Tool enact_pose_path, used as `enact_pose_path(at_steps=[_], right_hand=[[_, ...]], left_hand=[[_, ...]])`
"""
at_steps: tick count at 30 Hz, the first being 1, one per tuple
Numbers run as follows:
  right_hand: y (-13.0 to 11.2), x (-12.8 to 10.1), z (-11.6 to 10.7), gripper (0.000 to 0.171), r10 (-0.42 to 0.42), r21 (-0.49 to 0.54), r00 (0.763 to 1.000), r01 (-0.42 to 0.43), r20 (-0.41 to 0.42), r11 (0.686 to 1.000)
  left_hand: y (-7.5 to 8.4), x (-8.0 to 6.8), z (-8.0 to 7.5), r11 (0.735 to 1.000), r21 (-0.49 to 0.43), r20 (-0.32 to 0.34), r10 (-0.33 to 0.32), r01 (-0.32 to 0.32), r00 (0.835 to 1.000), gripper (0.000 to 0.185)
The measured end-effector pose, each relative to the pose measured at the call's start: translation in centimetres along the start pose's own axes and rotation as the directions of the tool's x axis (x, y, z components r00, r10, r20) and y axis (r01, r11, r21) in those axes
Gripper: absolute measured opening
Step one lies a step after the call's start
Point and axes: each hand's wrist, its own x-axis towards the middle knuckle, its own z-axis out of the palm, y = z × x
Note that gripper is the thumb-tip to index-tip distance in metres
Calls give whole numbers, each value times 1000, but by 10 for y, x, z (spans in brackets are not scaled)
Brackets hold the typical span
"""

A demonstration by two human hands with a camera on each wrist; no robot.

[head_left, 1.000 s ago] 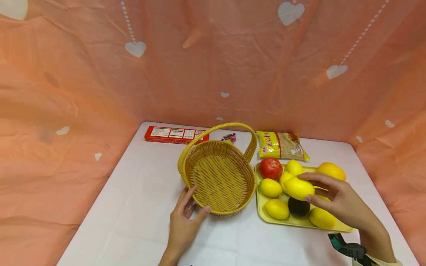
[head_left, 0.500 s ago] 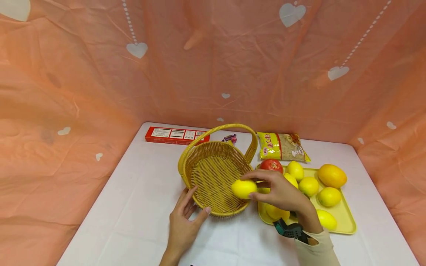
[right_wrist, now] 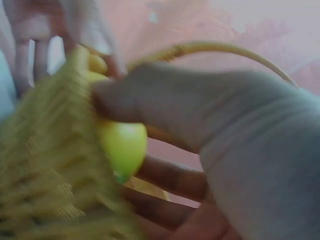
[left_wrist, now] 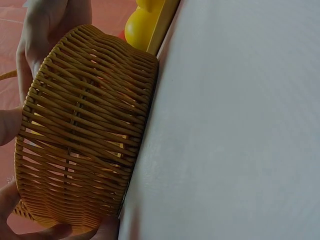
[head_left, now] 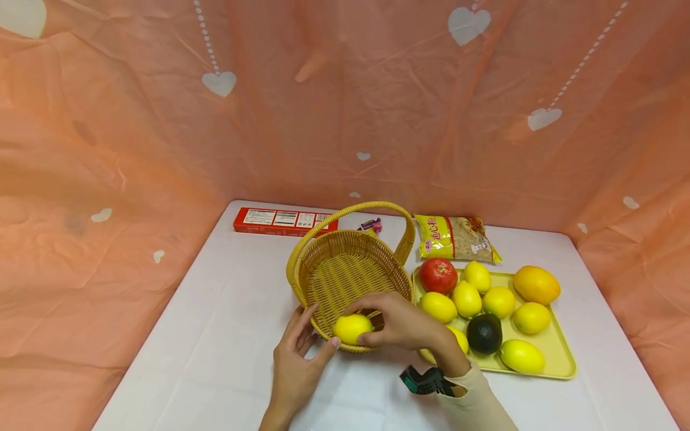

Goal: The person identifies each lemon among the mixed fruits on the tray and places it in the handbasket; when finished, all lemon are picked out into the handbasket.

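Observation:
A yellow lemon [head_left: 353,329] is pinched between the thumb and fingers of my right hand [head_left: 406,323], low inside the near side of the round wicker basket [head_left: 345,275]. In the right wrist view, the basket wall hides part of the lemon [right_wrist: 124,147]. My left hand [head_left: 299,365] holds the basket's near-left side, its fingertips and thumb at the rim. From the left wrist, the woven outer wall [left_wrist: 90,130] shows between thumb and fingers. Apart from the held lemon, I see no fruit in the basket.
A yellow tray [head_left: 563,362] right of the basket bears several lemons [head_left: 467,299], a dark avocado [head_left: 484,334], a red pomegranate [head_left: 438,275] and an orange-yellow mango [head_left: 536,285]. Behind lie a food packet [head_left: 463,238], a red box [head_left: 280,222] and wrapped candy [head_left: 372,225]. The basket's handle [head_left: 372,205] arches high.
My right hand has carried the lemon leftward from above the tray, over the basket's right rim, and down into its near part. My left hand has stayed at the basket.

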Motion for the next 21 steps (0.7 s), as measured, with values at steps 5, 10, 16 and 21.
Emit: enact_pose_path(at_steps=[5, 10, 16, 21], right_hand=[[-7, 7, 9, 40, -11, 5, 998, 11, -60, 1000], [-8, 1, 2, 39, -19, 84, 994, 28, -107, 996], [6, -23, -16, 37, -29, 178, 981, 63, -191, 982], [24, -56, -30, 37, -21, 275, 969, 91, -245, 957]], left_hand=[[1, -2, 0, 1000, 3, -1, 9, -9, 1000, 71], [3, -2, 0, 1000, -4, 1, 5, -5, 1000, 72], [3, -2, 1, 1000, -11, 3, 0, 0, 1000, 72], [5, -2, 1, 1000, -18, 1, -23, 23, 1000, 73]])
